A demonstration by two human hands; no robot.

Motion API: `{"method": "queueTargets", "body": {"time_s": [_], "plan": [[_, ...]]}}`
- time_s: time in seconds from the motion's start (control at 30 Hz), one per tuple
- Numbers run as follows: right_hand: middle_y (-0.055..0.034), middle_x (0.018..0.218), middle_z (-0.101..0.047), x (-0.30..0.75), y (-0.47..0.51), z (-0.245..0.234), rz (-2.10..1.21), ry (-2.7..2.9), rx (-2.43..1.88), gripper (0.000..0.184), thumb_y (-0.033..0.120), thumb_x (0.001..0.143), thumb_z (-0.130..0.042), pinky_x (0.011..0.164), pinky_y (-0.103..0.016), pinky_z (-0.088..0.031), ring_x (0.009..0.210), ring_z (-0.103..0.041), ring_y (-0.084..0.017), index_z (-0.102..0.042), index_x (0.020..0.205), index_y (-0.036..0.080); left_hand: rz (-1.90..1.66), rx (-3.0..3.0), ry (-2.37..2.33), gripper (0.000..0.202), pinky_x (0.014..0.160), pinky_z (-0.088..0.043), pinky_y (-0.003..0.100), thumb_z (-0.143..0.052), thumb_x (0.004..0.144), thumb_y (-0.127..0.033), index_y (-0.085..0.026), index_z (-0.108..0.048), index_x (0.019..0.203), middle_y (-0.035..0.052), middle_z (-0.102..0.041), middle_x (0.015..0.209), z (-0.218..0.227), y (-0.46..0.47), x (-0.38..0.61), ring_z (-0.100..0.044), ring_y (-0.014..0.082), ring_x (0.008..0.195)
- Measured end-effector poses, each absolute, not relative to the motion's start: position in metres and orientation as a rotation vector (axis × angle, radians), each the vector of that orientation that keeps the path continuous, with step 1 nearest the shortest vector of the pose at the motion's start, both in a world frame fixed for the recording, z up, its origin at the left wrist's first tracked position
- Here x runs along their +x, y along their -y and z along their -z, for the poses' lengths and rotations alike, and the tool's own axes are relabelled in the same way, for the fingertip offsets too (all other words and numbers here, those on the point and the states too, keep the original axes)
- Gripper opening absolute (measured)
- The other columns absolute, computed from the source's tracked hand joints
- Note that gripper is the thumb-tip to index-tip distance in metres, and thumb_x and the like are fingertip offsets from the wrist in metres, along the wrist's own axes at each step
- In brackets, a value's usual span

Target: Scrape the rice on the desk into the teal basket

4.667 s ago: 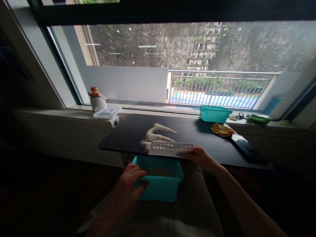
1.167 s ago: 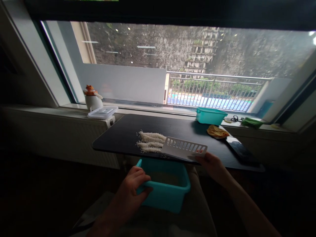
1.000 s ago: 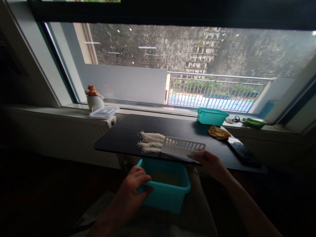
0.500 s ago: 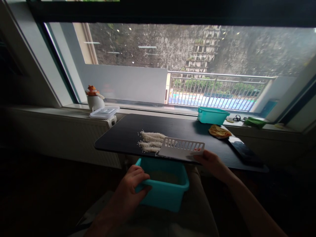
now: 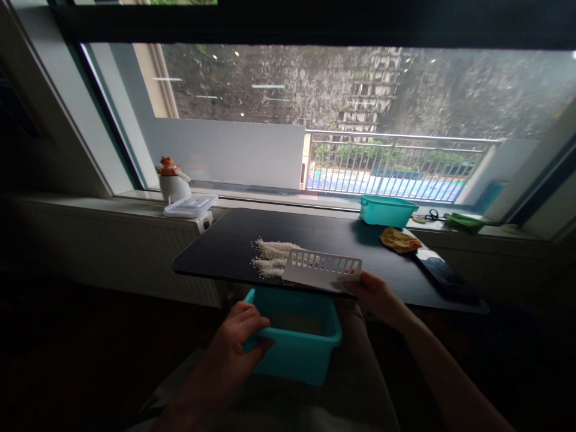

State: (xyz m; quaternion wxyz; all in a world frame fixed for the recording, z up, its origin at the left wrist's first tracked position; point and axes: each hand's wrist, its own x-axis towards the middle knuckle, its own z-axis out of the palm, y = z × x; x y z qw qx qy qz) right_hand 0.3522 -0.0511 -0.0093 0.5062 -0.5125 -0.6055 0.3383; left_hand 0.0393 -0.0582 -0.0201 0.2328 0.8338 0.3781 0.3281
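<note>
My left hand point(image 5: 245, 330) grips the near left rim of a turquoise plastic bin point(image 5: 297, 357), held just below the table's front edge. Its inside is dim, with something pale at the bottom. In my right hand point(image 5: 375, 294) is the right end of a flat white slotted plastic board point(image 5: 315, 277), pinched between thumb and fingers. The board lies low over the black tabletop point(image 5: 216, 246), its left end against a spread of white rice-like grains point(image 5: 272, 255). Part of the grains is hidden behind the board.
A second turquoise bin point(image 5: 389, 211) stands at the back right, near a yellow cloth point(image 5: 400, 240) and a dark flat device point(image 5: 445, 276). Scissors point(image 5: 432, 215) and a green cloth point(image 5: 463, 223) lie on the sill. A clear plastic lid point(image 5: 191, 205) rests by a white cup point(image 5: 174, 186).
My right hand has moved left with the slotted board, which covers more of the grains' right side. The held bin has shifted very slightly left with my left hand.
</note>
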Motion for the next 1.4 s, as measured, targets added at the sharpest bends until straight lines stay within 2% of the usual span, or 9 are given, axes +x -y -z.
{"method": "queueTargets", "body": {"time_s": [0.13,0.3,0.57,0.83,1.4], "plan": [[-0.0044,0.101,-0.073,0.355,0.053,0.012,-0.883,1.479,-1.238,0.032,0.041,0.074,-0.068,0.088,-0.042,-0.052,0.096,-0.066,-0.027,-0.071,0.099,0.021,-0.924,2.306,-1.054,0.007,0.081,-0.048,0.033,-0.062,0.077,-0.014,-0.02,-0.062,0.081,0.0029,-0.058,0.086,0.02,0.058,0.037,-0.054,0.02,0.093],[-0.0057,0.096,-0.074,0.364,0.048,0.011,-0.774,1.415,-1.302,0.032,0.042,0.072,-0.069,0.087,-0.043,-0.052,0.092,-0.067,-0.027,-0.072,0.094,0.02,-0.969,2.323,-1.055,0.007,0.08,-0.049,0.034,-0.063,0.076,-0.014,-0.019,-0.064,0.081,0.0035,-0.059,0.084,0.021,0.057,0.037,-0.055,0.0205,0.091],[-0.0039,0.095,-0.074,0.352,0.037,0.01,-0.798,1.516,-1.233,0.024,0.035,0.075,-0.067,0.083,-0.039,-0.054,0.09,-0.067,-0.025,-0.071,0.093,0.02,-0.945,2.339,-1.083,0.006,0.079,-0.049,0.033,-0.063,0.076,-0.015,-0.019,-0.064,0.081,0.0031,-0.06,0.084,0.018,0.057,0.033,-0.056,0.0203,0.091],[-0.0031,0.099,-0.073,0.344,0.031,0.013,-0.869,1.527,-1.174,0.024,0.033,0.077,-0.066,0.087,-0.039,-0.052,0.095,-0.066,-0.024,-0.07,0.097,0.021,-0.971,2.346,-1.11,0.008,0.08,-0.049,0.032,-0.064,0.075,-0.014,-0.019,-0.064,0.081,0.0033,-0.06,0.084,0.019,0.058,0.032,-0.057,0.0203,0.091],[-0.0042,0.1,-0.074,0.35,0.04,0.015,-0.861,1.467,-1.219,0.031,0.039,0.073,-0.07,0.09,-0.044,-0.051,0.095,-0.066,-0.027,-0.071,0.098,0.021,-1.024,2.327,-1.129,0.008,0.077,-0.052,0.031,-0.065,0.073,-0.016,-0.021,-0.066,0.079,0.003,-0.063,0.082,0.014,0.059,0.029,-0.058,0.0209,0.09]]}}
